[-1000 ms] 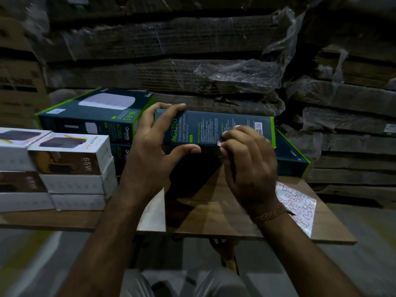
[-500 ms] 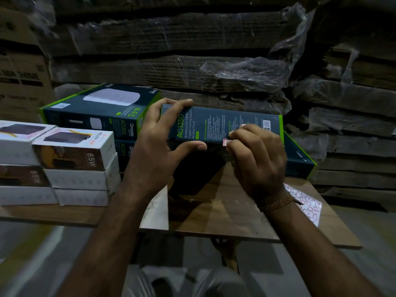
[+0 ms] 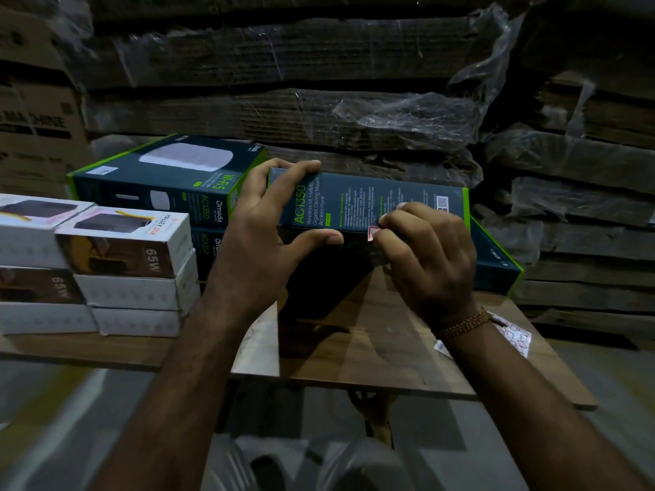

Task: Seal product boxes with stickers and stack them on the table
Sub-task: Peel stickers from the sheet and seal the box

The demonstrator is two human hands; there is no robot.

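- Flat cardboard bundles (image 3: 283,111) wrapped in clear plastic are seen stacked high behind the work spot, in a dim store room.
- A wooden table (image 3: 372,334) is seen in front, with white charger boxes (image 3: 127,264) piled on its left side and dark Omada boxes (image 3: 170,182) stacked behind them.
- A sticker sheet (image 3: 514,336) is laid on the table's right side, partly hidden by the right wrist.
- The AC1350 box (image 3: 368,202) is held up above the table, with its long side running left to right.
- Its left end is gripped by the left hand (image 3: 255,239), fingers on top and thumb below.
- A small red sticker (image 3: 373,232) is pinched by the right hand (image 3: 425,256) at the box's lower front edge, just beside the left thumb; it looks about to be pressed down.
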